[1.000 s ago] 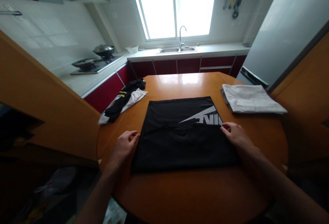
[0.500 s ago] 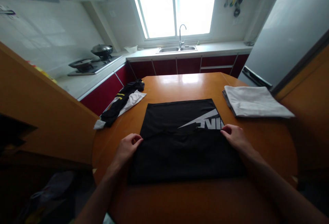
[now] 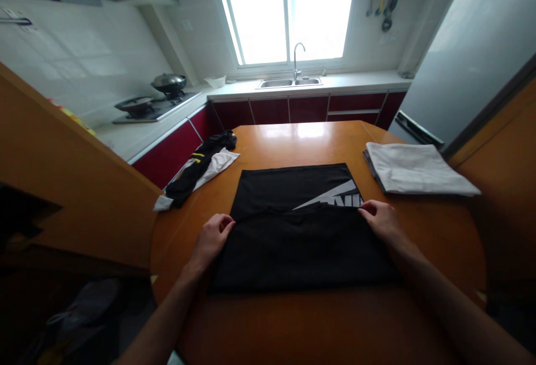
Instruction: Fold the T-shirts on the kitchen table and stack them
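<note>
A black garment [image 3: 293,248] with a grey-white printed logo lies on the wooden table [image 3: 268,320], its near part folded over so the layer's edge crosses the logo. My left hand [image 3: 215,236] pinches the left end of that folded edge between thumb and fingers. At the right end, beside the logo, my right hand [image 3: 381,220] pinches the same edge. Both hands are closed on the cloth.
Folded white and grey cloth [image 3: 419,169] rests on the table's right side. Crumpled black and white clothing [image 3: 196,169] lies at the left edge. Beyond are a counter with a sink [image 3: 288,82], a stove with pans [image 3: 168,83] and a fridge [image 3: 452,63].
Both hands have moved slightly away from me with the folded edge, which now covers more of the logo. The garment's near edge has also shifted slightly forward.
</note>
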The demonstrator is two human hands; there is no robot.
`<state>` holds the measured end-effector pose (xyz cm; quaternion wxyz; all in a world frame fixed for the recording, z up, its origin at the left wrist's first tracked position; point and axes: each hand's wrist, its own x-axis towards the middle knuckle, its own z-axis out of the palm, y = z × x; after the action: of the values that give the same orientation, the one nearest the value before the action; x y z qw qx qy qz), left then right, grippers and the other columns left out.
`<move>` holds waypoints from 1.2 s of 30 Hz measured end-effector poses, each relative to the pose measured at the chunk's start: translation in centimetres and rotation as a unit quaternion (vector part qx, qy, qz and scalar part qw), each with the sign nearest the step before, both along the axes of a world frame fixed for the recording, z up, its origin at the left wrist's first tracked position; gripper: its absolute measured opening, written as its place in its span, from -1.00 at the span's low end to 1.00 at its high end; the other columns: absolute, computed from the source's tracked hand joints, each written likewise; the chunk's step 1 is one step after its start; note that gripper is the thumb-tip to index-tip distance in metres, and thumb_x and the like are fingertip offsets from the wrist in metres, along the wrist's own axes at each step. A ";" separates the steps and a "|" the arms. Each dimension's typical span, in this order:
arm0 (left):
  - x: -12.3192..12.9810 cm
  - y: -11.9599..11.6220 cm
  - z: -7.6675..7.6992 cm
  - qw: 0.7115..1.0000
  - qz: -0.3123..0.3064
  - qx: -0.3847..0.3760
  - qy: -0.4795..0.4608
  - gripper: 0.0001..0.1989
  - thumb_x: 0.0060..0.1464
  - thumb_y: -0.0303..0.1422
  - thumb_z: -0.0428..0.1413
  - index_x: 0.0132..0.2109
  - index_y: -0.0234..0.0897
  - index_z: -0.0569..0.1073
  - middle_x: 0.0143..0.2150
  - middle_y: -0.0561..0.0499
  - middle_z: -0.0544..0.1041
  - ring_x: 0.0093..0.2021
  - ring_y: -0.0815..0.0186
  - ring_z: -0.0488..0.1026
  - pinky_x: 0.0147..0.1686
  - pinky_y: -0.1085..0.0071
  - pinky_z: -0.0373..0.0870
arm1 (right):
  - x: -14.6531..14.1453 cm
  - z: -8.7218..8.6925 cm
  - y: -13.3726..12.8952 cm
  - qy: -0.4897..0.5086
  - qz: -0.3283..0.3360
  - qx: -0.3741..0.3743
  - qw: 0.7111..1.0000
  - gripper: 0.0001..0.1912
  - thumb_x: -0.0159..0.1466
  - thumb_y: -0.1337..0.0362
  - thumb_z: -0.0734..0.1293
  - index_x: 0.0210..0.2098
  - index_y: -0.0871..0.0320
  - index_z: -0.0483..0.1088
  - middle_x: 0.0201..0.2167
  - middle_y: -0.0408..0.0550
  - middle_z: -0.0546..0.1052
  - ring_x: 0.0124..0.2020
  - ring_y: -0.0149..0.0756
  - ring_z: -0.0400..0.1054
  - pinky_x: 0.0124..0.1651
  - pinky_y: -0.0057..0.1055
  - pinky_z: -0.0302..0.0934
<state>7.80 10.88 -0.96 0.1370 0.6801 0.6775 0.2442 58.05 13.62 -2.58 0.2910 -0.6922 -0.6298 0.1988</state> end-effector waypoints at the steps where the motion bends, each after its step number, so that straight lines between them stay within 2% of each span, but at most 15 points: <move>1: 0.0 -0.1 0.0 1.000 0.002 0.009 0.010 -0.71 0.19 -0.12 0.05 -0.20 -0.24 0.49 -0.25 -0.07 0.52 -0.25 0.16 0.48 -0.21 0.27 0.42 | 0.0 0.0 0.0 -0.007 0.002 -0.007 1.000 -0.76 0.22 0.11 0.31 -0.31 0.14 0.52 -0.34 0.00 0.62 -0.31 -0.17 0.50 -0.24 -0.33 0.29; 3: 0.4 -0.4 0.3 0.998 0.009 0.045 0.046 -0.66 0.21 -0.13 0.04 -0.06 -0.27 0.50 -0.14 -0.13 0.51 -0.13 0.10 0.48 -0.07 0.20 0.43 | -0.1 0.3 -0.3 -0.040 -0.004 -0.003 0.999 -0.71 0.26 0.11 0.28 -0.22 0.17 0.52 -0.28 0.06 0.61 -0.26 -0.14 0.49 -0.18 -0.30 0.31; 5: 1.3 -1.2 0.9 0.994 -0.007 0.076 0.082 -0.62 0.25 -0.15 0.01 0.08 -0.26 0.47 -0.01 -0.16 0.48 0.01 0.05 0.45 0.07 0.12 0.38 | -0.7 1.1 -1.0 -0.092 -0.017 0.032 0.995 -0.61 0.31 0.09 0.23 -0.07 0.24 0.50 -0.15 0.17 0.58 -0.13 -0.05 0.47 -0.06 -0.23 0.31; 7: 2.5 -2.3 1.4 0.991 -0.056 0.077 0.097 -0.59 0.29 -0.17 -0.02 0.18 -0.22 0.42 0.13 -0.16 0.44 0.13 0.05 0.40 0.17 0.10 0.33 | -1.8 2.0 -2.3 -0.131 -0.007 0.072 0.989 -0.54 0.36 0.10 0.16 0.06 0.28 0.44 -0.02 0.23 0.53 0.02 0.01 0.40 0.07 -0.17 0.27; 10: 4.3 -4.5 1.4 0.983 -0.135 0.053 0.112 -0.54 0.34 -0.18 -0.06 0.30 -0.15 0.32 0.32 -0.10 0.32 0.30 0.09 0.28 0.28 0.11 0.25 | -3.9 2.7 -4.9 -0.155 0.056 0.096 0.982 -0.51 0.41 0.13 0.09 0.16 0.26 0.38 0.12 0.20 0.46 0.14 -0.02 0.33 0.20 -0.16 0.22; 14: 5.2 -7.1 0.1 0.970 -0.179 0.030 0.162 -0.46 0.37 -0.17 -0.08 0.43 -0.07 0.13 0.46 -0.06 0.13 0.43 0.05 0.08 0.35 -0.02 0.12 | -5.4 1.4 -8.4 -0.203 0.122 0.092 0.967 -0.46 0.43 0.16 0.04 0.30 0.25 0.26 0.31 0.16 0.32 0.32 -0.05 0.17 0.34 -0.12 0.08; 18: 5.0 -8.5 -0.7 0.963 -0.187 0.014 0.192 -0.41 0.37 -0.15 -0.06 0.46 0.01 0.02 0.48 -0.06 0.06 0.45 0.00 0.02 0.33 -0.11 0.10 | -4.8 -0.8 -10.2 -0.258 0.121 0.065 0.956 -0.38 0.43 0.09 0.02 0.38 0.25 0.15 0.41 0.16 0.15 0.43 -0.01 -0.02 0.39 0.01 -0.05; 22: 5.1 -8.6 -0.6 0.962 -0.183 0.006 0.205 -0.41 0.37 -0.12 -0.07 0.46 0.00 0.02 0.49 -0.06 0.02 0.46 0.01 -0.02 0.34 -0.12 0.06 | -4.0 -2.0 -10.6 -0.287 0.106 0.043 0.951 -0.33 0.43 0.04 -0.01 0.39 0.30 0.12 0.43 0.17 0.08 0.45 -0.03 -0.09 0.42 0.03 -0.15; 29: 5.2 -8.4 -0.5 0.955 -0.200 -0.002 0.221 -0.40 0.36 -0.08 -0.07 0.46 0.04 0.00 0.50 -0.06 -0.03 0.47 -0.02 -0.05 0.33 -0.18 0.03 | -3.6 -2.6 -11.0 -0.289 0.072 0.034 0.954 -0.29 0.43 0.02 -0.05 0.41 0.33 0.07 0.44 0.21 0.05 0.46 0.01 -0.15 0.42 0.11 -0.23; 33: 5.2 -7.6 -0.1 0.954 -0.209 -0.003 0.215 -0.40 0.36 -0.06 -0.06 0.45 0.05 0.01 0.50 -0.06 -0.02 0.46 -0.02 -0.03 0.33 -0.17 0.03 | -4.1 -1.6 -10.6 -0.296 0.063 0.032 0.953 -0.27 0.43 0.01 -0.05 0.39 0.40 0.09 0.43 0.26 0.04 0.46 0.04 -0.17 0.42 0.13 -0.25; 36: 5.5 -5.9 0.1 0.960 -0.192 0.013 0.204 -0.42 0.37 -0.07 -0.08 0.45 0.04 0.04 0.50 -0.05 -0.01 0.47 0.00 -0.06 0.34 -0.15 0.01 | -5.4 -0.3 -9.1 -0.292 0.070 0.045 0.953 -0.31 0.44 0.04 -0.05 0.40 0.36 0.07 0.45 0.21 0.00 0.47 0.01 -0.20 0.42 0.12 -0.26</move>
<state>13.29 5.00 -0.85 0.0308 0.8348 0.5441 0.0781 52.63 4.54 -2.85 0.1101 -0.6602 -0.7427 -0.0203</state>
